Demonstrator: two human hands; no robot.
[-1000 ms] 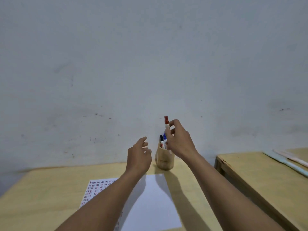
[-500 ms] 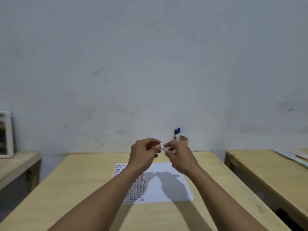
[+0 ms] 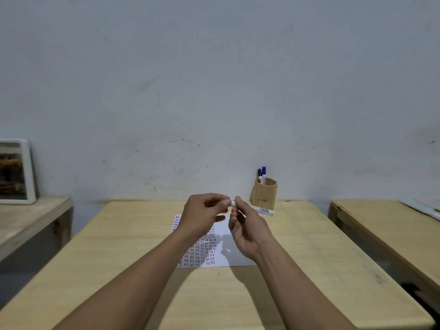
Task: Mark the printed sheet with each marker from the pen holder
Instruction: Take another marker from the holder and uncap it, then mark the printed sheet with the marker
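The right hand (image 3: pixel 247 232) pinches a white marker (image 3: pixel 260 210). The left hand (image 3: pixel 202 216) fingers pinch its red cap (image 3: pixel 223 200), above the paper (image 3: pixel 221 244).

A light wooden table (image 3: pixel 133 270) is seen beneath both hands, its far edge set against the wall. A printed sheet (image 3: pixel 221 256) lies flat on it directly under the hands, with rows of small marks covering the part below the left hand (image 3: pixel 202 216) and blank white paper below the right hand (image 3: pixel 247 228). A wooden pen holder (image 3: pixel 264 194) stands on the table beyond the right hand, near the far edge. A second wooden table (image 3: pixel 390 232) is placed well to the right of the right hand, and a third (image 3: pixel 28 220) well to the left of the left hand, with a white-framed object (image 3: pixel 16 171) standing on it.
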